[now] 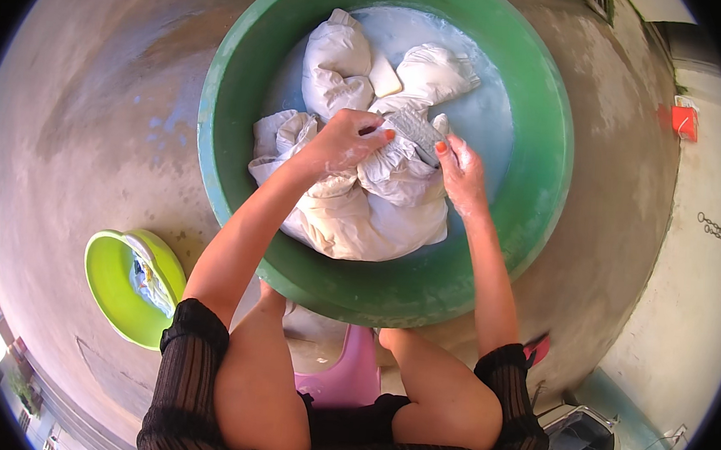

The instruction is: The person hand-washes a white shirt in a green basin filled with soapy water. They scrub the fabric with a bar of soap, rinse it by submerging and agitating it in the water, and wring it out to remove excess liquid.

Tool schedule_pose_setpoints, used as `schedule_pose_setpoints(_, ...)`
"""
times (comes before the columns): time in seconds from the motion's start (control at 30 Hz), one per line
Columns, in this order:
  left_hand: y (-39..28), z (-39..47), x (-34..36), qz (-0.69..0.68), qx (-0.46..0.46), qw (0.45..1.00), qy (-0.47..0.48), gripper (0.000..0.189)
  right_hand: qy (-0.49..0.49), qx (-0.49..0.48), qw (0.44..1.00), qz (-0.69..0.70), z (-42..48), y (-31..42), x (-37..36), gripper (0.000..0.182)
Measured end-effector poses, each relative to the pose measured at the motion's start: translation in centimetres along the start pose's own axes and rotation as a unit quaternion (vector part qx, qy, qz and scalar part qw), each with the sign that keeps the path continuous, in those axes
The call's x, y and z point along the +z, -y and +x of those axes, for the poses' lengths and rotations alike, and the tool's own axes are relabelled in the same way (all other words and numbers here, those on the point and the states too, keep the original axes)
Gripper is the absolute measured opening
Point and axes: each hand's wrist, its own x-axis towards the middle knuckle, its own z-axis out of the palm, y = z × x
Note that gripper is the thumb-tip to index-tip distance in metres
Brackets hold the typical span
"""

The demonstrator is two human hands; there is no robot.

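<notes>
A large green plastic tub [545, 144] stands before me, with cloudy bluish water [486, 133] in its bottom. Bunched white fabric [348, 218] lies in it, puffed up in several lumps. Over this heap, a grey textured strip of cloth [414, 130] stretches between my hands. My left hand [347, 141] pinches fabric at the strip's left end, its fingertips partly hidden. At the other end, my right hand [466, 175] grips the edge between thumb and fingers. Suds cling to both hands. A cream-coloured flat slab [383, 79], possibly soap, rests between two white lumps.
A lime-green basin [105, 289] with some cloth inside stands on the concrete floor [109, 145] to the left. Below me is a pink plastic stool [350, 375]. A red container [685, 122] is by the right wall, and part of a vehicle [583, 441] shows lower right.
</notes>
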Motion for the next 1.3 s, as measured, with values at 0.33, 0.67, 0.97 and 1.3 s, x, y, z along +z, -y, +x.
schedule_pose_setpoints(0.33,1.3,4.0,8.9,0.113,0.231,0.934,-0.249,0.019,-0.177,0.158,0.893,0.382,-0.8,2.4,5.9,0.039)
schedule_pose_setpoints(0.67,-1.6,3.5,10.5,0.151,0.234,0.939,-0.202,0.034,-0.058,0.184,0.896,0.400,-0.1,-2.7,1.9,0.047)
schedule_pose_setpoints(0.97,0.4,3.1,12.1,0.139,0.349,0.905,-0.197,0.018,-0.091,0.180,0.838,0.507,-0.4,-4.5,2.3,0.047)
schedule_pose_setpoints(1.3,4.0,2.4,4.3,-0.311,-0.132,0.936,0.099,0.054,-0.162,0.199,0.912,0.319,0.1,-2.8,2.0,0.050)
